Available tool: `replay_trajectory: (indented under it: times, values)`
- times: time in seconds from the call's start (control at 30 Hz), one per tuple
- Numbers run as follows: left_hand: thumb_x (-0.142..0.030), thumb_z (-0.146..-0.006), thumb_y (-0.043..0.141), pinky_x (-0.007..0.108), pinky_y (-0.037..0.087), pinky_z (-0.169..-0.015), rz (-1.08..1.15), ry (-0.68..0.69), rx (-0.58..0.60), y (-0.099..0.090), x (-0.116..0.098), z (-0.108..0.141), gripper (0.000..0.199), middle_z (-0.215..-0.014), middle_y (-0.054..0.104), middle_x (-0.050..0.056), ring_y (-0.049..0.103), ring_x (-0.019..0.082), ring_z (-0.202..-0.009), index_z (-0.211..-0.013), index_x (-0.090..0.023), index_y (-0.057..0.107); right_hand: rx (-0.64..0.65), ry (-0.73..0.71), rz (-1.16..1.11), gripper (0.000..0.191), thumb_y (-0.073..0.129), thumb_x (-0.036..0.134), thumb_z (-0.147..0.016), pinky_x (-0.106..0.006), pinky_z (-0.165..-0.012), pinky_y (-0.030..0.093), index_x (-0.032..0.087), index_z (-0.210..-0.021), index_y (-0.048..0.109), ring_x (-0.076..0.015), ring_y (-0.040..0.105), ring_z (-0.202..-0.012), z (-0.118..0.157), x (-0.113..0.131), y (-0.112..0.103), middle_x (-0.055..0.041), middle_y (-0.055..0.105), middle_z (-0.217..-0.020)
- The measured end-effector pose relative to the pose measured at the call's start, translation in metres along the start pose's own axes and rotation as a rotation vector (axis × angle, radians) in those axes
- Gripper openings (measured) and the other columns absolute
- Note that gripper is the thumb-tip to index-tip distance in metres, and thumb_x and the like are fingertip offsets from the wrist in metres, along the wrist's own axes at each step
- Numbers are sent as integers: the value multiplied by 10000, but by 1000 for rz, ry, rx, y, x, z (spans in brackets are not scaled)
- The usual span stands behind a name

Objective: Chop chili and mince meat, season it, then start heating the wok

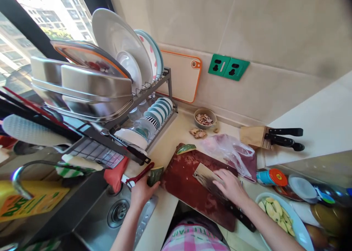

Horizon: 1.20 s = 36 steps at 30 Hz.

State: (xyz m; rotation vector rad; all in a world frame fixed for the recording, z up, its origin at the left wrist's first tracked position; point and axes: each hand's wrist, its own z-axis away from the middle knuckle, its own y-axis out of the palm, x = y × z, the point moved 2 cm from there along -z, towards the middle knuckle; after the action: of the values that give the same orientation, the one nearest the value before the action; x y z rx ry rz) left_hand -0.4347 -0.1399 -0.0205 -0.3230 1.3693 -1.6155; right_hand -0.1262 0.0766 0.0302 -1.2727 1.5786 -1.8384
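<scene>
A dark red cutting board (189, 188) lies on the counter. My left hand (143, 188) is beside its left edge, fingers around a green squash piece (156, 175); a red-handled peeler (140, 174) lies by the same hand. On the board rests a cleaver (209, 181) with a black handle. My right hand (229, 185) lies over the blade, fingers spread and touching it. Another squash piece (186, 148) sits at the board's far left corner. Pale green slices (275, 210) fill a light blue plate (301, 231) at the right.
A metal sink (96, 221) and a loaded dish rack (169, 86) stand at the left. Behind the board are a small bowl (205, 118), ginger (198, 133) and a plastic bag (228, 148). A knife block (251, 136) and jars (275, 177) stand right.
</scene>
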Motion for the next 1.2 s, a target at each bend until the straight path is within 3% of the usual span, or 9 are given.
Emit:
replay_trajectory:
  times: [0.13,0.23,0.33,0.43,0.6,0.7,0.83,0.97,1.2]
  values:
    - [-587,-621,614,288,408,-598,324,8,-63,-3,-2,19,491,-755,672,48,613,244,-719,-891,-178,642,83,-124,-47,345,611,217,-780,-388,-932,391,175,-1119,562,-245,485,-1060,-121,29,6,-110,563,-1115]
    - [-518,-558,713,293,444,-665,716,-6,-25,0,-15,36,506,-829,692,59,613,247,-779,-912,-158,667,314,-202,-113,470,705,150,-658,-414,-970,338,168,-1110,578,-272,445,-1121,-188,35,24,-121,549,-1160]
    - [-451,-572,748,295,457,-757,1122,-44,103,9,-33,47,497,-933,695,80,609,246,-879,-957,-146,673,506,-242,-190,503,752,130,-570,-369,-905,391,189,-1051,616,-244,532,-994,-226,28,37,-69,616,-1047]
    - [-432,-612,739,304,441,-842,1344,-102,112,16,-46,49,457,-999,685,81,593,241,-964,-970,-157,673,621,-238,-268,504,767,139,-532,-309,-810,440,191,-1015,631,-194,576,-850,-243,18,43,-31,645,-936]
    - [-433,-648,721,289,454,-789,1374,-181,106,16,-68,24,404,-919,696,65,616,210,-884,-934,-151,678,715,-116,-497,436,601,382,-764,-267,-643,488,165,-1133,519,-133,587,-699,-251,3,39,-45,629,-871]
    - [-427,-641,728,269,469,-674,1449,-200,200,9,-88,-6,383,-828,699,51,633,182,-746,-906,-155,674,719,116,-1053,473,549,498,-789,-315,-685,507,199,-1133,423,-151,618,-763,-240,-2,35,-65,607,-965]
    - [-387,-631,741,255,478,-625,1626,-203,264,3,-121,-47,361,-800,697,48,634,158,-680,-891,-151,659,601,372,-1641,493,672,434,-718,-362,-732,505,225,-1065,390,-184,637,-807,-215,1,33,-63,610,-973]
    - [-402,-645,721,276,504,-669,1765,-141,303,8,-148,-67,364,-841,698,63,650,177,-738,-889,-143,644,370,495,-1815,432,689,389,-719,-354,-736,508,224,-1024,431,-178,629,-831,-186,17,38,-46,617,-976]
    - [-326,-632,735,320,519,-809,1830,-59,400,23,-166,-53,385,-915,697,23,661,182,-826,-967,-194,600,17,524,-1787,455,675,505,-697,-287,-671,478,221,-1011,506,-169,589,-845,-140,53,45,-25,615,-974]
